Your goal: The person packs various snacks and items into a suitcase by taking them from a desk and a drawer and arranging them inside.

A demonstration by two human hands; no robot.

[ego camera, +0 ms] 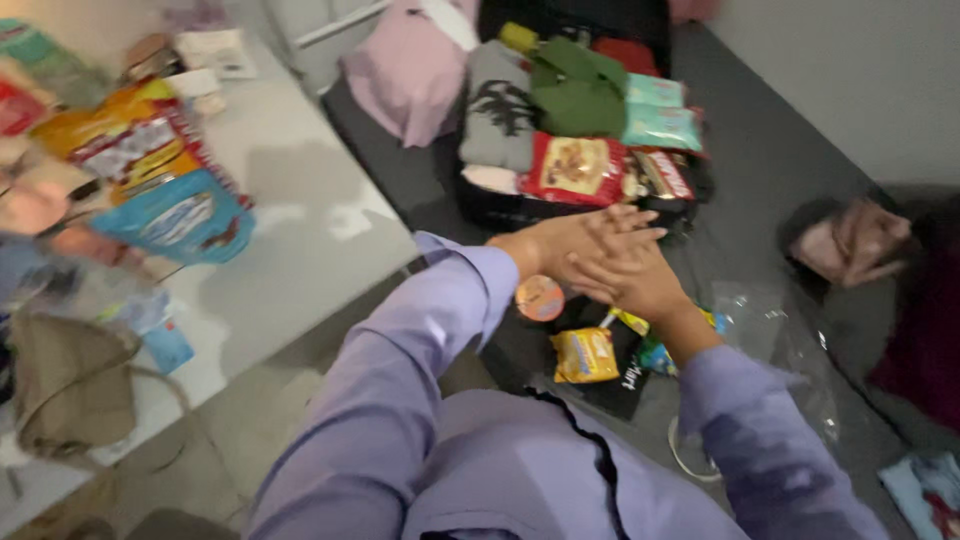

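From the head camera, much is blurred. The white table [300, 190] on the left carries a heap of snack bags, among them a blue bag [180, 220] and a red and yellow bag [130, 140], smeared by motion and cut off at the picture's left edge. A tan pouch [70, 385] with a cord lies at the table's near corner, its shape soft and hard to read. At the right edge a pinkish bundle [850, 240] and a dark red cloth [925, 340] are too blurred to name, and a clear plastic bag [780, 340] on the dark floor shows only by its shine.

The open suitcase [500, 208] lies straight ahead, its far part cut by the top edge. It holds a grey folded garment [497, 115], a green garment [578, 95], a red snack packet [578, 168] and teal packets [660, 115]. A pink bundle [410, 70] sits just beside it.

Both arms, in lilac sleeves, reach forward and meet in front of the suitcase's near edge. The left hand [570, 243] and the right hand [632, 275] lie pressed together, fingers stretched flat, the right partly covering the left. They grasp nothing that shows. Below them on the floor sit a round orange lid [540, 298] and a yellow snack packet [586, 354], near but untouched, the packet resting on a black bag [620, 385] partly hidden by the right forearm.
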